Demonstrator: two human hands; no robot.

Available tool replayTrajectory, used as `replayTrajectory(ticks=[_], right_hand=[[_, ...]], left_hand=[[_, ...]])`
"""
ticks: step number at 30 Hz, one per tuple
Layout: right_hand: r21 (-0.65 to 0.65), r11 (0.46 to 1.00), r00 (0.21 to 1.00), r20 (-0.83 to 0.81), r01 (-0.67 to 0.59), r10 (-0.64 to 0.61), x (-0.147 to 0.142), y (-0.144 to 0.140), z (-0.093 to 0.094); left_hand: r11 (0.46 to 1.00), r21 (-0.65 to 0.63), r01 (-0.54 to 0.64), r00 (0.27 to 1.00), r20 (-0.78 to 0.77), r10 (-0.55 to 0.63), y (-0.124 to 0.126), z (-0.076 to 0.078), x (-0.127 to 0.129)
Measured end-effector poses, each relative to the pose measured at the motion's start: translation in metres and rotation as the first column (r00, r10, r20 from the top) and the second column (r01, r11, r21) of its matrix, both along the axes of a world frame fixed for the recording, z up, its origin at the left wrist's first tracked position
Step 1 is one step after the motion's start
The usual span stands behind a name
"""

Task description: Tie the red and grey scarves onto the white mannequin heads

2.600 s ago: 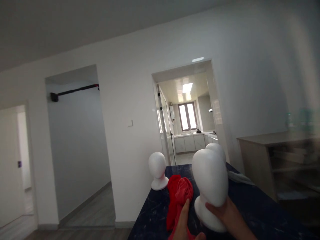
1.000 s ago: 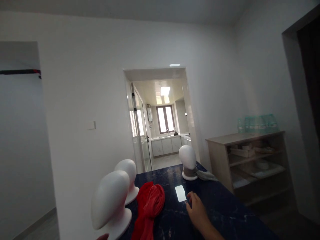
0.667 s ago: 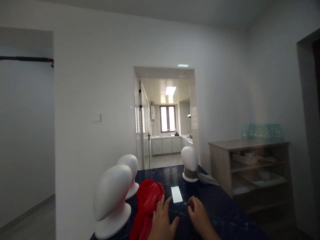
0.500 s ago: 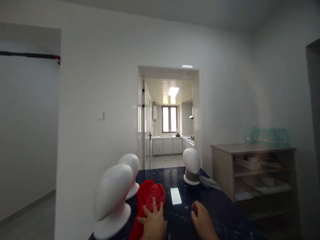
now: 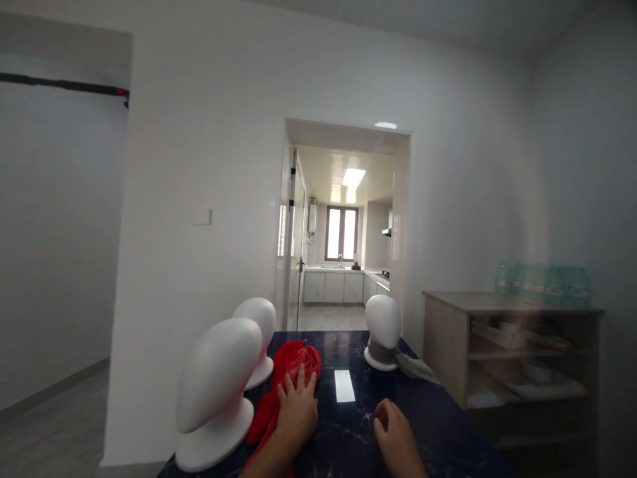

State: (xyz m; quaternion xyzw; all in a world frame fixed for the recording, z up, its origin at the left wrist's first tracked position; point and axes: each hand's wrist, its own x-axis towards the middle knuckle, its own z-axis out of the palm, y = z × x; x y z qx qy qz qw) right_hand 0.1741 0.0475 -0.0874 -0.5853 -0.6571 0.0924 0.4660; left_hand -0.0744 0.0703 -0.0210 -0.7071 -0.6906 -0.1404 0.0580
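Note:
My left hand [image 5: 297,409] lies flat on a crumpled red cloth [image 5: 288,372] on a dark blue marbled table [image 5: 358,425], fingers spread. My right hand [image 5: 395,435] rests on the tabletop a little to the right, fingers loosely curled, holding nothing. A white foam mannequin head [image 5: 213,392] stands at the near left, tilted. A second white foam head [image 5: 259,338] stands just behind it. A third white head [image 5: 382,330] stands at the far right of the table with a grey cloth [image 5: 415,367] around its base.
A wooden shelf unit [image 5: 512,358] with bottles on top stands to the right of the table. A doorway [image 5: 343,226] straight ahead opens into a kitchen. An open passage lies to the left, with a black bar across its top.
The near foam head left my right hand and now stands at the table's left. My left hand came up and slid forward onto the red cloth. My right hand settled on the tabletop.

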Motion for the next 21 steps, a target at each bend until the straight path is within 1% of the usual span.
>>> replayTrajectory(ticks=[1,2,3,4,6,7,8,9,10,11,12,13,14,15,17,18,19,20,21], right_hand=[[-0.003,1.0,1.0,0.003,-0.003,0.003,-0.001,0.0,0.0],[-0.006,1.0,1.0,0.005,-0.009,0.009,-0.002,0.0,0.0],[-0.009,1.0,1.0,0.007,-0.018,0.018,-0.003,-0.001,0.0],[-0.012,1.0,1.0,0.007,-0.028,0.028,-0.004,-0.001,0.0],[-0.02,0.999,0.999,0.006,-0.034,0.034,-0.005,-0.002,0.0],[-0.025,0.999,1.0,0.007,-0.03,0.03,-0.006,-0.003,0.001],[-0.031,0.999,1.0,0.011,-0.023,0.023,-0.006,-0.005,0.002],[-0.036,0.999,1.0,0.017,-0.015,0.016,-0.006,-0.007,0.003],[-0.039,0.999,1.0,0.029,-0.007,0.008,-0.007,-0.01,0.005],[-0.038,0.999,0.999,0.05,-0.012,0.014,-0.009,-0.012,0.005],[-0.034,0.999,0.996,0.083,-0.036,0.039,-0.011,-0.014,0.005],[-0.033,0.995,0.987,0.135,-0.089,0.093,-0.014,-0.015,0.002],[-0.04,0.986,0.965,0.203,-0.163,0.168,-0.016,-0.016,-0.002],[-0.062,0.967,0.926,0.278,-0.246,0.253,-0.019,-0.015,-0.009],[-0.137,0.913,0.818,0.407,-0.385,0.406,-0.022,-0.009,-0.026],[-0.165,0.894,0.777,0.447,-0.416,0.444,-0.023,-0.006,-0.035],[-0.182,0.885,0.752,0.472,-0.428,0.461,-0.024,-0.002,-0.044],[-0.187,0.885,0.745,0.483,-0.427,0.461,-0.024,0.002,-0.051],[-0.184,0.887,0.749,0.481,-0.423,0.456,-0.024,0.005,-0.055]], left_hand=[[0.997,0.0,0.081,0.994,0.069,-0.081,-0.011,-0.004,0.012],[0.983,-0.022,0.185,0.972,0.152,-0.18,-0.022,-0.01,0.023],[0.952,-0.055,0.302,0.931,0.234,-0.282,-0.032,-0.018,0.034],[0.903,-0.085,0.421,0.876,0.297,-0.38,-0.042,-0.025,0.042],[0.764,-0.134,0.631,0.746,0.374,-0.551,-0.055,-0.041,0.051],[0.697,-0.137,0.704,0.685,0.391,-0.615,-0.058,-0.047,0.053],[0.651,-0.125,0.748,0.638,0.404,-0.655,-0.059,-0.052,0.052],[0.638,-0.101,0.763,0.616,0.414,-0.67,-0.059,-0.057,0.051],[0.653,-0.067,0.754,0.614,0.424,-0.666,-0.057,-0.061,0.049],[0.682,-0.025,0.731,0.622,0.436,-0.65,-0.054,-0.065,0.047],[0.713,0.014,0.701,0.633,0.449,-0.631,-0.051,-0.068,0.046],[0.735,0.049,0.676,0.639,0.458,-0.618,-0.047,-0.072,0.045],[0.744,0.074,0.664,0.639,0.459,-0.617,-0.044,-0.075,0.044],[0.737,0.086,0.67,0.635,0.448,-0.629,-0.041,-0.078,0.044],[0.703,0.062,0.708,0.625,0.409,-0.665,-0.037,-0.082,0.045],[0.683,0.033,0.73,0.619,0.39,-0.681,-0.036,-0.083,0.045],[0.666,0.008,0.746,0.613,0.38,-0.692,-0.036,-0.082,0.045],[0.657,-0.005,0.754,0.609,0.379,-0.696,-0.038,-0.081,0.045],[0.661,-0.003,0.751,0.611,0.385,-0.692,-0.04,-0.079,0.046]])
